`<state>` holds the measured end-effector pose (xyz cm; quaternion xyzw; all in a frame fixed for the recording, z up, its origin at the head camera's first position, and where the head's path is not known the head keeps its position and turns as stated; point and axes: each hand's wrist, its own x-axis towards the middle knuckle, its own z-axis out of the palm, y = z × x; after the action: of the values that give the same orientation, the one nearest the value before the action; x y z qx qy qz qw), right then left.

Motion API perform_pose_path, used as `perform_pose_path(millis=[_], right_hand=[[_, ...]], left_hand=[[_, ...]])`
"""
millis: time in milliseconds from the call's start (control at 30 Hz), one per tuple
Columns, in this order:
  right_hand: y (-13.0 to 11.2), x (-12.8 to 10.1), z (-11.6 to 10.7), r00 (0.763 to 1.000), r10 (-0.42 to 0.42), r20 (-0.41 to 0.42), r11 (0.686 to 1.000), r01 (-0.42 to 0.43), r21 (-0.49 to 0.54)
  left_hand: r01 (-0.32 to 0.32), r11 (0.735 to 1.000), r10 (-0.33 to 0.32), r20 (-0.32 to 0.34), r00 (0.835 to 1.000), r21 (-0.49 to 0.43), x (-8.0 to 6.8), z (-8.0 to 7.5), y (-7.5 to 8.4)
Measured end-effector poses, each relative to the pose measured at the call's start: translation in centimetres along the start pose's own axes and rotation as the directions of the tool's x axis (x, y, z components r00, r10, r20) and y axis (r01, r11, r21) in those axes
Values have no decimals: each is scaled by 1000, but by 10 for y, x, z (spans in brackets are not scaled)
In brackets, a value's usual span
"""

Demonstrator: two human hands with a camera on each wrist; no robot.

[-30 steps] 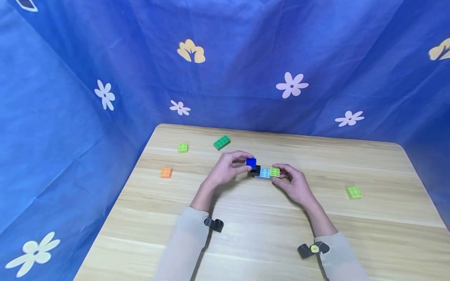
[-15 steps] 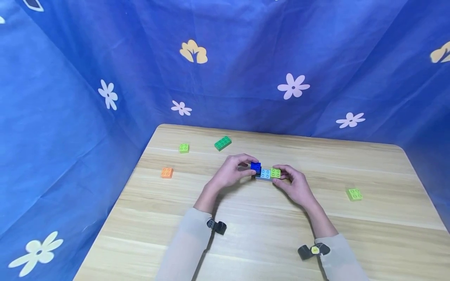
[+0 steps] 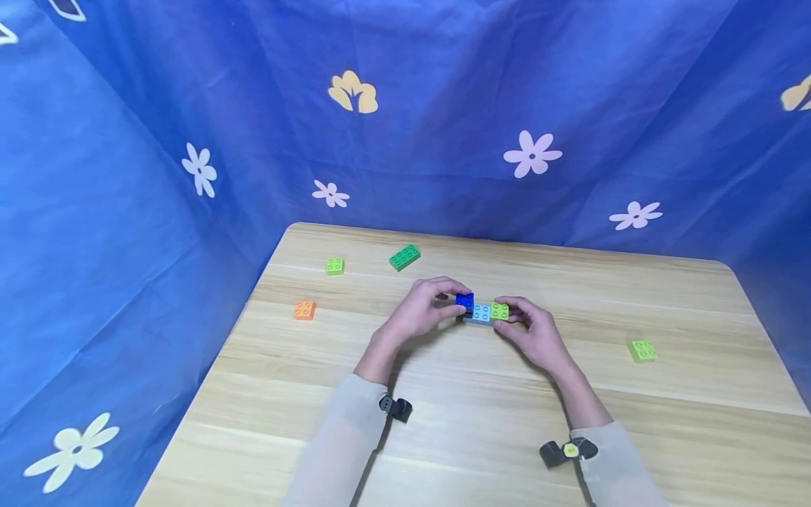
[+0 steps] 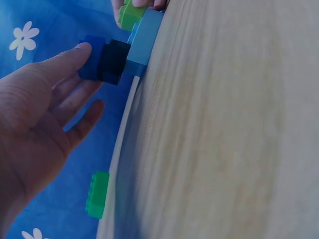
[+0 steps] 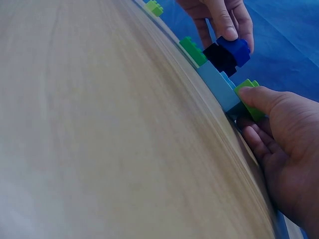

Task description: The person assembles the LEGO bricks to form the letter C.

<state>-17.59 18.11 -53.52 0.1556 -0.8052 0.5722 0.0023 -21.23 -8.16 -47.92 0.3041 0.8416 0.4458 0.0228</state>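
Note:
A long light blue brick (image 3: pixel 481 313) lies on the table with a lime green brick (image 3: pixel 500 310) on its right end. On its left end sits a black brick (image 4: pixel 113 62), mostly covered in the head view. My left hand (image 3: pixel 422 308) pinches a dark blue brick (image 3: pixel 464 301) between thumb and fingers, right on top of the black one. In the right wrist view the dark blue brick looks slightly turned against the black brick. My right hand (image 3: pixel 535 338) grips the lime green brick from the right, thumb (image 5: pixel 254 97) on its near side.
A long green brick (image 3: pixel 405 258) and a small lime brick (image 3: pixel 335 266) lie at the back left of the wooden table (image 3: pixel 481 436). An orange brick (image 3: pixel 305 310) is farther left. Another lime brick (image 3: pixel 643 351) lies to the right. A blue curtain (image 3: pixel 431 141) hangs behind.
My left hand has brought the dark blue brick right and down onto the black brick, which it now covers. My right hand keeps its grip on the lime green brick.

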Motion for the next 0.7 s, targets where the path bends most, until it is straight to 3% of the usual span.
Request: perform_pose_path(millis=[300, 700], right_hand=[[-1, -1, 0, 1000, -7, 8, 1000, 7, -12], [-1, -1, 1, 1000, -1, -15, 1000, 0, -18]], left_hand=[[0, 995, 1, -2, 1000, 100, 1, 3, 5], [46, 997, -47, 18, 999, 64, 0, 3, 6]])
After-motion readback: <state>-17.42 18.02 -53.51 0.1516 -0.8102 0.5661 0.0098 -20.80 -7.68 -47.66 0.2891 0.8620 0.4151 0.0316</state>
